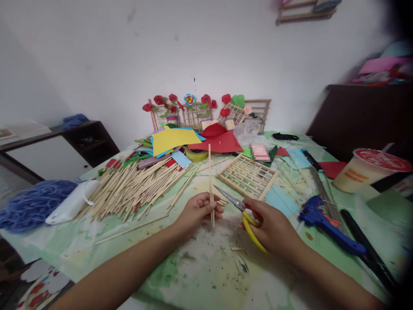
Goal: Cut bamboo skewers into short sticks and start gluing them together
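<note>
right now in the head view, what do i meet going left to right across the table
Blue yarn, pile of sticks, left hand gripping at least one pale stick, right hand holding yellow-handled scissors, blue glue gun, lidded cup.

The table [264, 284] before me wears a blotchy green-and-white cover [200, 280]. Left of my left hand [201, 210], a heap of thin sticks [132, 189] spreads over it, with blue yarn [38, 204] farther out. A wooden lattice [248, 176] lies just beyond my right hand [274, 221]; right of that hand are a blue glue gun [342, 239] and, farther off, a lidded cup [353, 174].
</note>
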The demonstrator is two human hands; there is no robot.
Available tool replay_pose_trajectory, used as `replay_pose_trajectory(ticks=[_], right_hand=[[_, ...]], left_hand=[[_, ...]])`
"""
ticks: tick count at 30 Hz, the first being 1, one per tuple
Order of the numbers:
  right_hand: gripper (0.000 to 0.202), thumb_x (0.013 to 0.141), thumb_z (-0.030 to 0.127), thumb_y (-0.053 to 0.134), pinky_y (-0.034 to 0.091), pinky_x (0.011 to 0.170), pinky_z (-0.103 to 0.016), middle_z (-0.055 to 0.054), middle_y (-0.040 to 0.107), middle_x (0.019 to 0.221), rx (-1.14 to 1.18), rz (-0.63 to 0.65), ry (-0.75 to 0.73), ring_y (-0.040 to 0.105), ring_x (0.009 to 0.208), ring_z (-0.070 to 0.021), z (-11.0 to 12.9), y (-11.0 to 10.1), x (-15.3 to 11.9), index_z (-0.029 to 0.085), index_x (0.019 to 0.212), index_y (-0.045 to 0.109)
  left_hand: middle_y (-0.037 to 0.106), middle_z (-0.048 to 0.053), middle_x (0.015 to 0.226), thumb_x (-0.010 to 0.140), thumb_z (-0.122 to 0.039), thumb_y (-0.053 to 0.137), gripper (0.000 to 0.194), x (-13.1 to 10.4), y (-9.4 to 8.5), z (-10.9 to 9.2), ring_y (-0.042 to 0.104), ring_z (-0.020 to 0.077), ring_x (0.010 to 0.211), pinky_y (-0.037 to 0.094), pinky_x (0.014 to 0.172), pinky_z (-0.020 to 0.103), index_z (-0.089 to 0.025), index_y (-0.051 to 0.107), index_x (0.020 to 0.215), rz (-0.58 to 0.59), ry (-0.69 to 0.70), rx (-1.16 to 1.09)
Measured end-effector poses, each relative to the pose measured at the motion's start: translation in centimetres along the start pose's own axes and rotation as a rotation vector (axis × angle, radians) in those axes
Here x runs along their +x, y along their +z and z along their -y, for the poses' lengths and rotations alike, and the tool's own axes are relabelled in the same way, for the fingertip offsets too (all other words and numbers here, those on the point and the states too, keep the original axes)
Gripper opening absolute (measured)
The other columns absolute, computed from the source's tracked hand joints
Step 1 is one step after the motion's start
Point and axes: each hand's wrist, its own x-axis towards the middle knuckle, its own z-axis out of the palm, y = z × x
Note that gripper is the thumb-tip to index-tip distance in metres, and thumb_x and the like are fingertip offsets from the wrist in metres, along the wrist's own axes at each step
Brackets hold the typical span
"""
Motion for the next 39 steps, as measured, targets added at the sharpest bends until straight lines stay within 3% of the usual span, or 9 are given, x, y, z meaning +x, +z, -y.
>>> replay_pose_trajectory(ticks=[4, 10, 19, 28, 33, 39], right_hand=[[0.039, 0.075, 0.043, 0.059, 0.042, 0.068, -0.034, -0.007, 0.063, 0.097, -0.162, 0.021, -0.011, 0.058, 0.083, -0.0236, 0.6, -0.5, -0.1, 0.023, 0.108, 0.055], [0.061, 0.073, 0.051, 0.061, 0.043, 0.084, -0.038, -0.011, 0.058, 0.109, -0.159, 0.071, -0.04, 0.055, 0.099, -0.026, 0.5, -0.4, -0.3, 0.021, 0.125, 0.05], [0.066, 0.074, 0.052, 0.06, 0.044, 0.083, -0.036, -0.01, 0.055, 0.106, -0.101, 0.13, -0.055, 0.054, 0.098, -0.0242, 1.2, -0.3, -0.6, 0.022, 0.131, 0.045], [0.08, 0.066, 0.056, 0.066, 0.042, 0.087, -0.039, -0.012, 0.052, 0.109, -0.103, 0.169, -0.016, 0.05, 0.101, -0.0272, 1.6, 0.5, -0.9, 0.019, 0.133, 0.044], [0.077, 0.07, 0.052, 0.063, 0.042, 0.084, -0.039, -0.012, 0.051, 0.105, -0.114, 0.17, -0.02, 0.05, 0.097, -0.0264, 1.6, 0.9, -1.0, 0.022, 0.137, 0.039], [0.057, 0.079, 0.038, 0.054, 0.042, 0.081, -0.037, -0.013, 0.055, 0.104, -0.125, 0.186, -0.003, 0.051, 0.094, -0.0247, 1.9, 1.0, -1.1, 0.018, 0.132, 0.045]], left_hand=[[0.066, 0.004, 0.076, 0.076, -0.034, 0.066, 0.027, -0.1, 0.1, 0.2, 0.064, 0.0127, 0.065, 0.049, 0.06, 0.022, -0.014, 0.058, 0.093, -0.003, 0.005, 0.016], [0.066, 0.004, 0.074, 0.075, -0.033, 0.067, 0.026, -0.2, 0.1, 0.4, 0.063, 0.013, 0.063, 0.048, 0.056, 0.021, -0.013, 0.058, 0.088, 0.035, 0.008, 0.047], [0.066, 0.005, 0.069, 0.069, -0.035, 0.072, 0.029, -0.3, 0.5, 0.4, 0.062, 0.0138, 0.058, 0.048, 0.052, 0.023, -0.011, 0.059, 0.08, 0.149, -0.033, 0.092], [0.063, 0.003, 0.067, 0.07, -0.033, 0.069, 0.025, -0.5, 0.8, 0.3, 0.059, 0.0124, 0.056, 0.045, 0.052, 0.022, -0.011, 0.062, 0.078, 0.197, -0.033, 0.203], [0.061, 0.002, 0.064, 0.072, -0.028, 0.063, 0.018, -0.8, 1.1, -0.2, 0.057, 0.0112, 0.056, 0.045, 0.056, 0.022, -0.011, 0.062, 0.07, 0.183, -0.004, 0.276], [0.06, 0.002, 0.061, 0.072, -0.027, 0.06, 0.017, -1.0, 1.2, -0.3, 0.056, 0.0121, 0.056, 0.044, 0.057, 0.023, -0.011, 0.061, 0.066, 0.187, -0.012, 0.345]])
